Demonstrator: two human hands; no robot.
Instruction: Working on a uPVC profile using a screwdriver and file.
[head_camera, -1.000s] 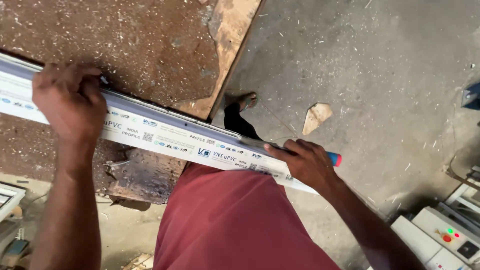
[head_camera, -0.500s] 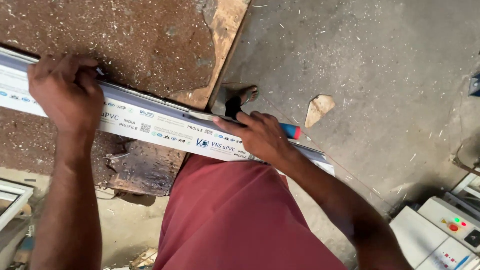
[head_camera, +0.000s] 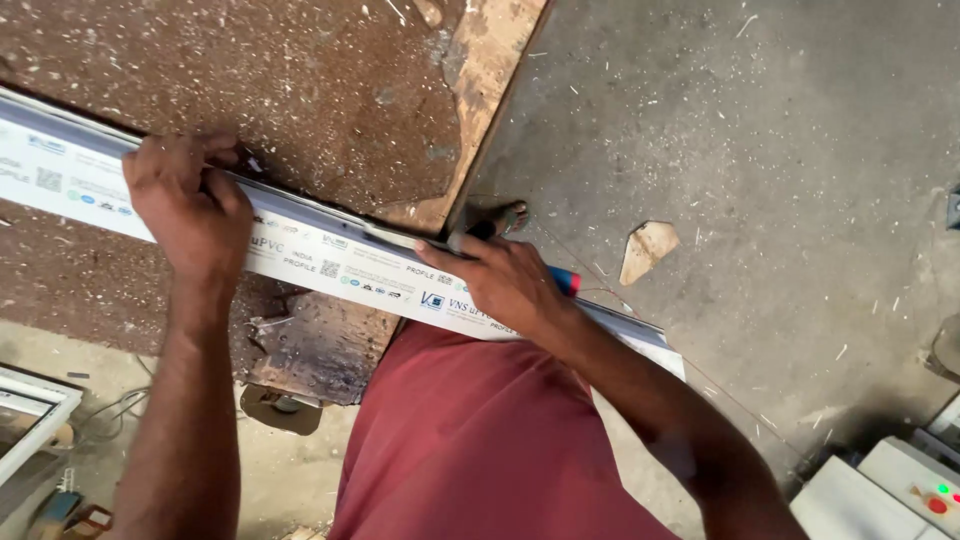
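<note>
Since a second ago, right hand (head_camera: 505, 285) slid left along white plastic profile (head_camera: 330, 255), nearer left hand (head_camera: 190, 205). Near me — red shirt (head_camera: 480, 440). Right fingers curled on blue-and-red marker (head_camera: 562, 281), pressing down on profile. Left fingers clamped over profile's top edge. Profile lies slanted across worn brown workbench (head_camera: 300, 90), right end overhanging — dusty concrete floor (head_camera: 760, 130) beyond.

The long profile (head_camera: 330, 262) is white with small blue and black printed marks along it. The tool (head_camera: 563, 281) at three o'clock of it shows blue with a red tip. The worktop (head_camera: 250, 90) is speckled dark brown, tan at its worn edge. The floor (head_camera: 780, 130) is grey, flecked white.
</note>
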